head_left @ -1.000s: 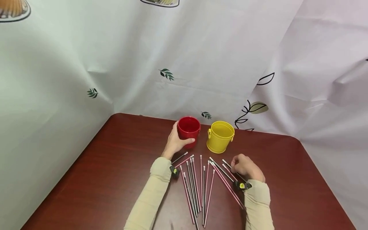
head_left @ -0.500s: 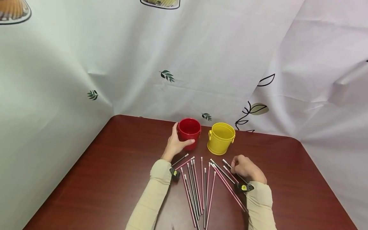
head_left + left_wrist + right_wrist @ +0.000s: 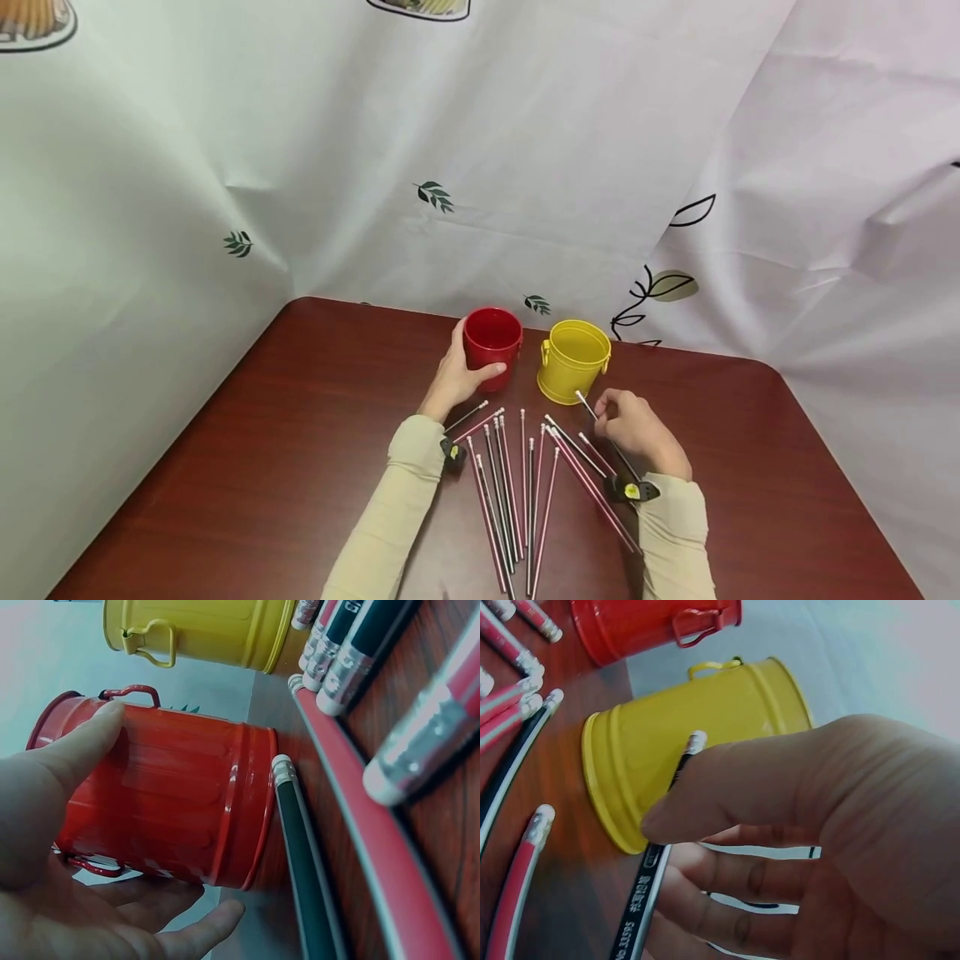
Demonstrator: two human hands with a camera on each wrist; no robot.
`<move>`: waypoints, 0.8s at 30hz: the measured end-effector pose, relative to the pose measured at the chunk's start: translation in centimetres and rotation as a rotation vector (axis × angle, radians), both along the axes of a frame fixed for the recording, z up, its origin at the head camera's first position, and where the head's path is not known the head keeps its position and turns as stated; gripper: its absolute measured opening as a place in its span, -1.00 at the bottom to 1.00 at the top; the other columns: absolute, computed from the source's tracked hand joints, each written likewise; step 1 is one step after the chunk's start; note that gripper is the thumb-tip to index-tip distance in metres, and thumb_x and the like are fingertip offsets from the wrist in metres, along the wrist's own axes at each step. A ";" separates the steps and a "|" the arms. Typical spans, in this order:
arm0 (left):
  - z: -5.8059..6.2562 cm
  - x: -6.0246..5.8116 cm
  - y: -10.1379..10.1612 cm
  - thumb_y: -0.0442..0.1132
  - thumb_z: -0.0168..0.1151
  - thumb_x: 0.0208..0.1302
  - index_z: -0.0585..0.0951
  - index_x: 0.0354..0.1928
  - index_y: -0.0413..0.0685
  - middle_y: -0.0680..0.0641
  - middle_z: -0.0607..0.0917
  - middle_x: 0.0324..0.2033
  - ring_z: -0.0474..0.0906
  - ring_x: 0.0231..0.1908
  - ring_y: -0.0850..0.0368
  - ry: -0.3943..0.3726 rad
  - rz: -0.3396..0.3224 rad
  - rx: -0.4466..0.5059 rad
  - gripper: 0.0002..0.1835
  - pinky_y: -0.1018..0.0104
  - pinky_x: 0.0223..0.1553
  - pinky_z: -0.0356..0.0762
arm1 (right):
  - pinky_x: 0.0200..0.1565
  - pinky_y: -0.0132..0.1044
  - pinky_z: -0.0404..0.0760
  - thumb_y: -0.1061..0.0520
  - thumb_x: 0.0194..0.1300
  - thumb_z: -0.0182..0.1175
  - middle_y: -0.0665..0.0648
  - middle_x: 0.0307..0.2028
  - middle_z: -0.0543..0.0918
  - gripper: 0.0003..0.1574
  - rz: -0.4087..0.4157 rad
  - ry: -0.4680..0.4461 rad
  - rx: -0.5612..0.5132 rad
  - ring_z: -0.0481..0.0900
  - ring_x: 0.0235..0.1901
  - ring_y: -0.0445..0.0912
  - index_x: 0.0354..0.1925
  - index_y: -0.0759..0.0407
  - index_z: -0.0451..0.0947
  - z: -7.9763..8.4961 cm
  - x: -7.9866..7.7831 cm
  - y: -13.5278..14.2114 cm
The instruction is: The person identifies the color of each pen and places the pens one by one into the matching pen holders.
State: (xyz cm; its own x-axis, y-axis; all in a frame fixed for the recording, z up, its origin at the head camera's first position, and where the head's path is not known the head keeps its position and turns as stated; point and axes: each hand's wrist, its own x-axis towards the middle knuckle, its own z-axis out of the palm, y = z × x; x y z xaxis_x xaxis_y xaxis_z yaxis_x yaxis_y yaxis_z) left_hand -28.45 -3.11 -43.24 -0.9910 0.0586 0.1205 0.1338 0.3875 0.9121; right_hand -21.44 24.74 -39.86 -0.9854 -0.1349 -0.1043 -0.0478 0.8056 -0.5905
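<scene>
Right hand [image 3: 637, 429], black pencil [image 3: 646, 889] (pinched, tilted)

Low passage across the middle of the desk [image 3: 300, 417] is obstructed by pencils [image 3: 545, 521]. Between the red bucket [image 3: 180, 780] and the yellow bucket [image 3: 572, 375] a narrow gap is left; behind them the way is closed by a sheet [image 3: 480, 150]. Wider room is offered at both sides.

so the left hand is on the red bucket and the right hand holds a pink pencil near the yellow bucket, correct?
The pencil in the right hand is black, not pink; the right wrist view shows it. It is near the yellow bucket, and the left hand is on the red bucket.
</scene>
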 end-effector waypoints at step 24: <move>0.3 0.1 -0.3 -0.02 0.39 -0.02 -0.11 0.39 0.25 -0.04 0.28 0.26 0.23 0.21 -0.02 -0.019 -0.046 -0.044 0.05 -0.01 0.05 0.43 | -0.34 -0.35 0.45 0.27 0.03 0.24 0.05 -0.42 0.56 -0.79 -0.071 0.357 -0.103 0.49 -0.41 -0.13 -0.31 0.13 0.46 2.0 0.3 -0.2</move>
State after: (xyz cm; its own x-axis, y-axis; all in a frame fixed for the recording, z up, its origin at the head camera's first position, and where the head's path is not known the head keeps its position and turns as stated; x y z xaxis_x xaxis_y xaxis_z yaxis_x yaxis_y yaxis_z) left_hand -28.37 -3.45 -42.93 -0.9892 0.1093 0.0977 0.1351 0.4208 0.8970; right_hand -21.16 24.55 -37.89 -0.9645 -0.0564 0.2579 -0.2111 0.7515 -0.6250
